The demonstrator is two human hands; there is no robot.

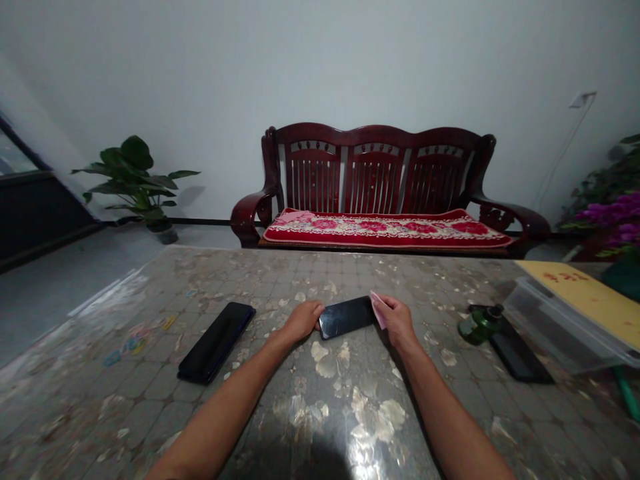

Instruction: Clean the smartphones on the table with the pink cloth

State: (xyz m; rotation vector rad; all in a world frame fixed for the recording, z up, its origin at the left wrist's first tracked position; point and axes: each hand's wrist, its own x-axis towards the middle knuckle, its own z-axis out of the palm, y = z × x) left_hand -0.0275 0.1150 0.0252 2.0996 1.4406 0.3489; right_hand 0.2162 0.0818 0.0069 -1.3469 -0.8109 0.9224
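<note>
A black phone (346, 317) is held sideways, screen up, just above or on the patterned table (280, 433). My left hand (303, 320) grips its left end, fingers closed with the thumb at the edge. At the right end, my right hand (395, 319) pinches a small pink cloth (379, 312) against the phone's edge. Another dark phone (217, 343) lies on the table, left of my left forearm.
To the right are a green bottle (481, 325), a black phone-like slab (520, 353) and a clear plastic box (545, 327) under a yellow folder (585, 297). Small coloured bands (133, 343) lie at left. A wooden bench (375, 173) stands behind the table.
</note>
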